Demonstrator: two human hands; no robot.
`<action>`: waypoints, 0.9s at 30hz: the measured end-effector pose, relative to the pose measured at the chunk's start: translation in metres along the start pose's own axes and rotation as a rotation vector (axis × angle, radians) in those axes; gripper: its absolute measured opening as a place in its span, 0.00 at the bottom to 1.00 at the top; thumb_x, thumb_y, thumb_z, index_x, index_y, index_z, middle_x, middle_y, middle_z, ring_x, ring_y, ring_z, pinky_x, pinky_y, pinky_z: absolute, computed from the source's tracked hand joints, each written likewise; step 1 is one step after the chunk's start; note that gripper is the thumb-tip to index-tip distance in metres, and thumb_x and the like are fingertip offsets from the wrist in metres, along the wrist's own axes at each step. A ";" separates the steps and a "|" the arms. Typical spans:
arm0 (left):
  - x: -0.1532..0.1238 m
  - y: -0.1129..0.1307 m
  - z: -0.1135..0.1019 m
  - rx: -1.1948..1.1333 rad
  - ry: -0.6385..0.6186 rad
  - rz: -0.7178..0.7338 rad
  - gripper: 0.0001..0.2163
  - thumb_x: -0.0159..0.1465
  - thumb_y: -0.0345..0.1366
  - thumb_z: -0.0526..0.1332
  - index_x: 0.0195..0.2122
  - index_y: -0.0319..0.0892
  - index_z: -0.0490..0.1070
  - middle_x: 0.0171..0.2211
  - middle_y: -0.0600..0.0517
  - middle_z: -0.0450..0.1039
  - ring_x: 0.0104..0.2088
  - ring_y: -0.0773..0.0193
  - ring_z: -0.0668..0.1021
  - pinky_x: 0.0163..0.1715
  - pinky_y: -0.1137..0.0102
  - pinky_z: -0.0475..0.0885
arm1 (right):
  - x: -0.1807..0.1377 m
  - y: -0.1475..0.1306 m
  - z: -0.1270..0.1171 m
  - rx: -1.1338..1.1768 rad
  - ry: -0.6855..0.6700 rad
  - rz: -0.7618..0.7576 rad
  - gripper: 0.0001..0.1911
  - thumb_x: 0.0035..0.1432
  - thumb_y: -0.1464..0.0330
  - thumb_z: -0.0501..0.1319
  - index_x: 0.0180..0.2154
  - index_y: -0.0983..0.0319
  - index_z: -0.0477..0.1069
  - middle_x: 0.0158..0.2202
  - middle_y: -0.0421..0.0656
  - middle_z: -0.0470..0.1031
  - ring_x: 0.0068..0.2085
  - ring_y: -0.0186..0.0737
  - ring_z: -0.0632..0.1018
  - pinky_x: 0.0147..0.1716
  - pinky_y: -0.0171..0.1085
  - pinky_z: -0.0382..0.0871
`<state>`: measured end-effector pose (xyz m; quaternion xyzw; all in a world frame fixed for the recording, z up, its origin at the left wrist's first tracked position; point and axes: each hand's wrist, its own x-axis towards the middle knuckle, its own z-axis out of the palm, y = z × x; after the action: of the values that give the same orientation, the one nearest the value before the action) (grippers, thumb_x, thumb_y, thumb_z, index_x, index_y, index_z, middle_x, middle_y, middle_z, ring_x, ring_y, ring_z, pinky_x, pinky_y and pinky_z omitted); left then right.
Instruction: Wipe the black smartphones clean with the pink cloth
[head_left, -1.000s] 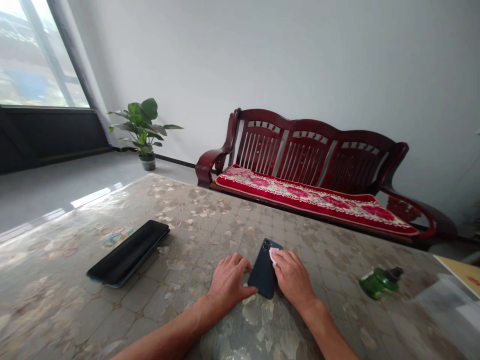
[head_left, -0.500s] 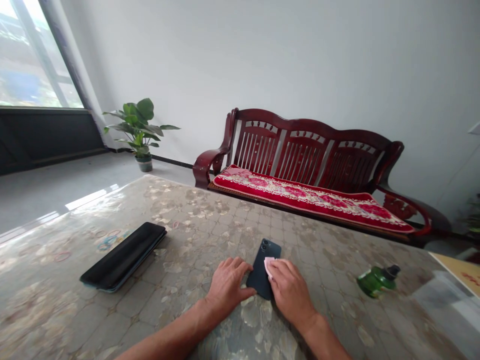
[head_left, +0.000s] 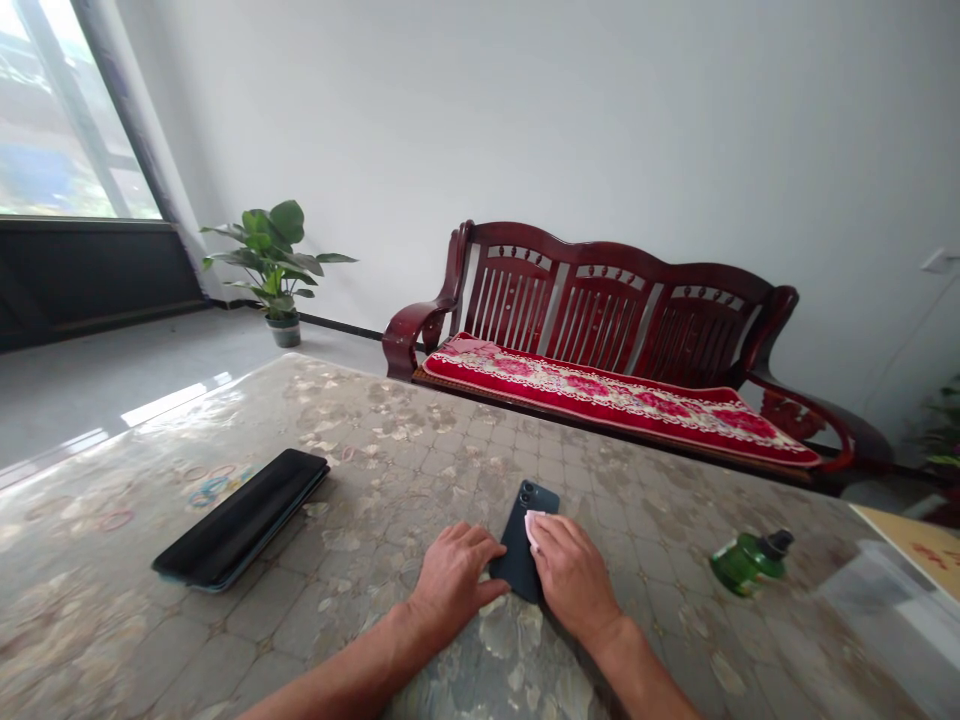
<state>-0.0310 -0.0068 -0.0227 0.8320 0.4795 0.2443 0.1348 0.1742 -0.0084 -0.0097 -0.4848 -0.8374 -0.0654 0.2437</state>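
A dark blue phone (head_left: 523, 535) lies face down on the patterned table (head_left: 390, 470), camera end pointing away from me. My left hand (head_left: 450, 580) rests on the table with its fingers curled against the phone's left edge and thumb at its near corner. My right hand (head_left: 571, 575) presses a small pink-white pad (head_left: 531, 523) onto the phone's back with closed fingers.
A black tablet (head_left: 241, 517) lies to the left, with coloured rubber bands (head_left: 206, 488) beyond it. A small green bottle (head_left: 746, 562) lies on its side at the right. A red wooden bench (head_left: 600, 360) stands behind the table, a potted plant (head_left: 274, 265) by the window.
My right hand has slid the pad from the phone's far right corner toward its middle. The left hand keeps its hold. The view has shifted slightly.
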 end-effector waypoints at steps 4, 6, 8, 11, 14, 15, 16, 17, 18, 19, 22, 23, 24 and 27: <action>0.000 0.002 -0.001 0.022 -0.001 -0.013 0.13 0.54 0.40 0.73 0.40 0.48 0.78 0.37 0.54 0.78 0.39 0.57 0.77 0.41 0.66 0.67 | -0.010 -0.013 -0.003 0.070 -0.048 -0.084 0.20 0.64 0.76 0.51 0.55 0.62 0.69 0.50 0.47 0.75 0.51 0.42 0.73 0.52 0.42 0.69; 0.000 0.002 -0.001 0.031 -0.001 -0.013 0.13 0.54 0.41 0.72 0.40 0.49 0.78 0.36 0.53 0.78 0.39 0.57 0.77 0.40 0.66 0.67 | -0.008 -0.015 -0.003 0.062 -0.055 -0.088 0.19 0.64 0.76 0.51 0.54 0.62 0.69 0.50 0.47 0.75 0.50 0.42 0.74 0.52 0.42 0.70; 0.000 0.002 -0.001 0.037 -0.004 -0.014 0.13 0.54 0.41 0.72 0.40 0.48 0.78 0.36 0.53 0.78 0.38 0.57 0.77 0.40 0.66 0.67 | 0.000 -0.012 0.002 0.022 -0.044 -0.053 0.19 0.64 0.77 0.51 0.54 0.61 0.70 0.49 0.47 0.75 0.49 0.42 0.74 0.51 0.42 0.70; 0.000 0.002 -0.002 0.042 -0.014 -0.017 0.14 0.54 0.42 0.72 0.40 0.48 0.78 0.37 0.53 0.78 0.39 0.57 0.76 0.40 0.66 0.67 | 0.014 -0.006 0.010 -0.046 -0.019 -0.012 0.22 0.63 0.79 0.51 0.55 0.59 0.69 0.49 0.47 0.76 0.48 0.41 0.75 0.51 0.42 0.70; 0.001 0.002 -0.002 0.042 -0.020 -0.019 0.13 0.54 0.42 0.72 0.40 0.48 0.77 0.37 0.53 0.78 0.39 0.57 0.76 0.41 0.66 0.67 | 0.019 -0.005 0.014 -0.074 -0.032 -0.015 0.23 0.64 0.79 0.51 0.56 0.58 0.67 0.49 0.47 0.76 0.47 0.42 0.76 0.51 0.42 0.70; 0.001 0.002 -0.002 0.043 -0.022 -0.023 0.13 0.55 0.42 0.72 0.40 0.48 0.77 0.37 0.53 0.78 0.39 0.57 0.76 0.41 0.65 0.67 | 0.018 -0.007 0.014 -0.075 -0.041 -0.017 0.22 0.64 0.78 0.51 0.56 0.59 0.68 0.49 0.47 0.76 0.47 0.42 0.76 0.50 0.43 0.71; 0.001 0.002 -0.002 0.045 -0.025 -0.029 0.13 0.55 0.41 0.72 0.40 0.48 0.77 0.37 0.53 0.78 0.39 0.57 0.76 0.41 0.65 0.67 | 0.015 -0.009 0.013 -0.072 -0.050 -0.019 0.21 0.64 0.78 0.51 0.55 0.60 0.68 0.49 0.47 0.76 0.47 0.43 0.75 0.50 0.43 0.71; 0.001 0.003 -0.002 0.047 -0.029 -0.035 0.13 0.55 0.41 0.72 0.40 0.48 0.77 0.36 0.53 0.78 0.39 0.57 0.76 0.41 0.66 0.67 | 0.012 -0.012 0.011 -0.064 -0.059 -0.027 0.20 0.64 0.77 0.52 0.55 0.61 0.69 0.49 0.48 0.75 0.47 0.43 0.75 0.50 0.43 0.71; 0.002 0.003 -0.003 0.050 -0.033 -0.041 0.13 0.55 0.41 0.71 0.41 0.48 0.77 0.36 0.53 0.78 0.39 0.57 0.76 0.40 0.66 0.67 | 0.008 -0.014 0.009 -0.053 -0.067 -0.039 0.19 0.64 0.77 0.52 0.54 0.61 0.69 0.50 0.48 0.75 0.48 0.44 0.75 0.50 0.43 0.70; 0.002 0.004 -0.003 0.050 -0.038 -0.045 0.13 0.55 0.40 0.71 0.41 0.48 0.77 0.36 0.53 0.78 0.39 0.57 0.76 0.40 0.66 0.67 | 0.004 -0.017 0.006 -0.041 -0.071 -0.056 0.19 0.63 0.77 0.52 0.54 0.62 0.69 0.50 0.48 0.75 0.48 0.44 0.74 0.50 0.43 0.70; 0.002 0.006 -0.005 0.046 -0.040 -0.052 0.12 0.55 0.40 0.71 0.41 0.48 0.77 0.36 0.53 0.78 0.39 0.57 0.76 0.41 0.66 0.67 | 0.000 -0.018 0.002 -0.013 -0.077 -0.103 0.20 0.63 0.77 0.53 0.55 0.62 0.68 0.51 0.47 0.75 0.49 0.44 0.74 0.51 0.43 0.70; 0.002 0.007 -0.006 0.045 -0.039 -0.054 0.12 0.55 0.40 0.71 0.41 0.49 0.77 0.36 0.53 0.78 0.39 0.57 0.76 0.41 0.66 0.67 | 0.001 -0.017 0.002 -0.010 -0.076 -0.102 0.19 0.63 0.77 0.53 0.54 0.62 0.69 0.50 0.47 0.75 0.49 0.43 0.74 0.51 0.42 0.70; 0.002 0.007 -0.006 0.045 -0.038 -0.054 0.12 0.55 0.41 0.71 0.41 0.49 0.77 0.36 0.53 0.78 0.39 0.57 0.76 0.41 0.66 0.67 | 0.004 -0.015 0.002 -0.012 -0.074 -0.091 0.19 0.63 0.77 0.53 0.53 0.62 0.69 0.49 0.47 0.76 0.48 0.43 0.74 0.50 0.42 0.70; 0.001 0.006 -0.005 0.050 -0.042 -0.053 0.13 0.55 0.42 0.72 0.41 0.48 0.77 0.37 0.52 0.78 0.39 0.57 0.76 0.40 0.66 0.67 | 0.013 -0.008 0.005 -0.032 -0.048 -0.037 0.18 0.63 0.78 0.53 0.51 0.60 0.71 0.46 0.46 0.77 0.46 0.42 0.76 0.48 0.41 0.72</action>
<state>-0.0291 -0.0090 -0.0159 0.8272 0.5042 0.2109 0.1304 0.1603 -0.0007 -0.0072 -0.4746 -0.8506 -0.0715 0.2149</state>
